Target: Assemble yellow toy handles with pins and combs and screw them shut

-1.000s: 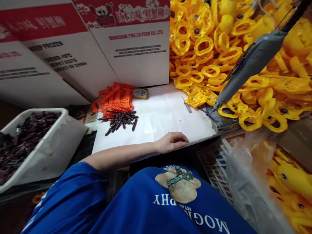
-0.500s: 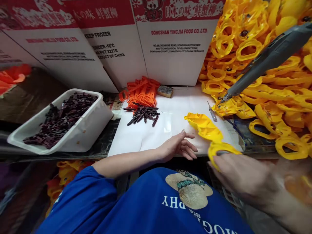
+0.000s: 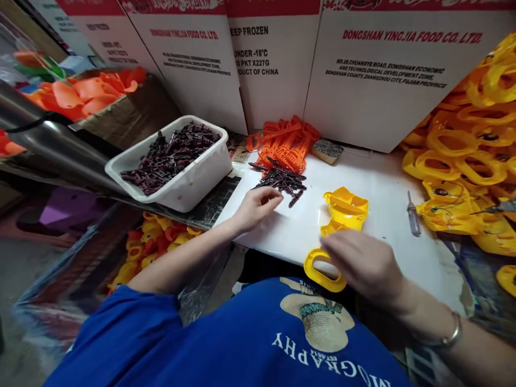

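Note:
A yellow plastic toy half-shell [image 3: 346, 207] lies on the white work surface [image 3: 282, 234], its ring-shaped handle [image 3: 325, 271] over the front edge. My right hand [image 3: 363, 263] is over the middle of this shell, fingers blurred; whether they touch or grip it I cannot tell. My left hand [image 3: 256, 208] is at the near side of a small pile of dark plastic sticks [image 3: 284, 180], its fingers loosely curved and thumb apart, with nothing visible in it. Orange plastic parts [image 3: 292, 142] are heaped just behind the sticks.
A white tub [image 3: 205, 174] of dark pieces stands left. A dark-topped block [image 3: 327, 151] sits by the cartons [image 3: 278, 91]. At right lie a small screwdriver [image 3: 413, 217] and piled yellow shells [image 3: 455, 150]. A metal pole [image 3: 68, 145] crosses the left side.
The view has turned left. My right hand has brought the yellow shell in front of me, onto the white surface. My left hand has moved left to the dark sticks.

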`<state>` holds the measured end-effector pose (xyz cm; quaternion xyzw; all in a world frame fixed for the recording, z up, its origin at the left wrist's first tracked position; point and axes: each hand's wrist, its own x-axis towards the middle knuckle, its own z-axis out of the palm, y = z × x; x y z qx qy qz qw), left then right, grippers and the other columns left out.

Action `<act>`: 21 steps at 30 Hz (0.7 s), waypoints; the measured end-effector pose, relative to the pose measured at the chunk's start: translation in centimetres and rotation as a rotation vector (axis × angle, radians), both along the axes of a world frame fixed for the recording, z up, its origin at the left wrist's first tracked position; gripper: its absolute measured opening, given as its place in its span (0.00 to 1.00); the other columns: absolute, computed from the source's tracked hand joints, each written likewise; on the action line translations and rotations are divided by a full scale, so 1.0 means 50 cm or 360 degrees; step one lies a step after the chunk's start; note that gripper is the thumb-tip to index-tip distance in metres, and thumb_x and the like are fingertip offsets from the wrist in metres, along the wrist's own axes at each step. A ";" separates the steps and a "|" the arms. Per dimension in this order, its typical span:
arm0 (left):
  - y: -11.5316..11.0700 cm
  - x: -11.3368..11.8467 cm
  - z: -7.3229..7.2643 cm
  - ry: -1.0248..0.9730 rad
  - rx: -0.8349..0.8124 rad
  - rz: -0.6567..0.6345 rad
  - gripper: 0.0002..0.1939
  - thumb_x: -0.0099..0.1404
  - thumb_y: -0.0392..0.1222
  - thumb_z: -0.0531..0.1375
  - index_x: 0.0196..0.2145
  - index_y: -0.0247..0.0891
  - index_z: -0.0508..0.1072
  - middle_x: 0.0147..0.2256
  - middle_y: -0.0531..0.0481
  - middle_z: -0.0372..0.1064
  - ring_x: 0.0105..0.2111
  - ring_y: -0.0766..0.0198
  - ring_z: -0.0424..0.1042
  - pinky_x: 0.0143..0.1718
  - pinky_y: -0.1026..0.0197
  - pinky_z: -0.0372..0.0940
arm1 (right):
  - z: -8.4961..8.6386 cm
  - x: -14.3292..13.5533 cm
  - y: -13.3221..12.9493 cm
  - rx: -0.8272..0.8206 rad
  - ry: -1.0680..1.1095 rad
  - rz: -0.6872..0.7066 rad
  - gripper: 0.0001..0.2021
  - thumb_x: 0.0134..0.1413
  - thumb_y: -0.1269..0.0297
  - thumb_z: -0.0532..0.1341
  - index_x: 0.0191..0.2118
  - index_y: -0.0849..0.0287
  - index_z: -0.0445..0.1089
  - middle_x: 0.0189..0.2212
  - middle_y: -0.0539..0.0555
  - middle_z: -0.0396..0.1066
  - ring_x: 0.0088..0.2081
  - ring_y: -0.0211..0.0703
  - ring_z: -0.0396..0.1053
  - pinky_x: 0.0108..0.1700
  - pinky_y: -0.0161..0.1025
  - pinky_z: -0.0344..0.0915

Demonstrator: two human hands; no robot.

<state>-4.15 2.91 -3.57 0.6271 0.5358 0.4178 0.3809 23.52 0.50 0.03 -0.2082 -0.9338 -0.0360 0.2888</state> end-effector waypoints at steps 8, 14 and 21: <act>0.082 0.052 -0.005 0.0879 0.0260 -0.0030 0.06 0.64 0.41 0.66 0.32 0.35 0.80 0.32 0.45 0.76 0.34 0.59 0.74 0.39 0.59 0.65 | 0.020 -0.181 0.254 -0.0523 -0.0890 -0.0615 0.12 0.66 0.70 0.57 0.43 0.63 0.78 0.43 0.64 0.81 0.43 0.52 0.77 0.38 0.41 0.61; 0.103 0.072 -0.022 0.1011 0.0189 -0.0139 0.01 0.59 0.35 0.66 0.30 0.36 0.79 0.31 0.45 0.78 0.33 0.55 0.76 0.38 0.58 0.67 | -0.010 -0.225 0.273 -0.0616 -0.0901 -0.0556 0.10 0.61 0.67 0.62 0.47 0.61 0.75 0.40 0.63 0.81 0.40 0.52 0.76 0.36 0.40 0.59; 0.081 0.053 -0.020 0.0802 0.0137 -0.0099 0.04 0.61 0.33 0.62 0.29 0.37 0.76 0.34 0.43 0.79 0.39 0.53 0.78 0.45 0.54 0.69 | 0.038 -0.156 0.265 -0.0699 -0.0466 -0.0527 0.20 0.60 0.73 0.61 0.57 0.60 0.69 0.40 0.57 0.79 0.41 0.47 0.75 0.42 0.39 0.63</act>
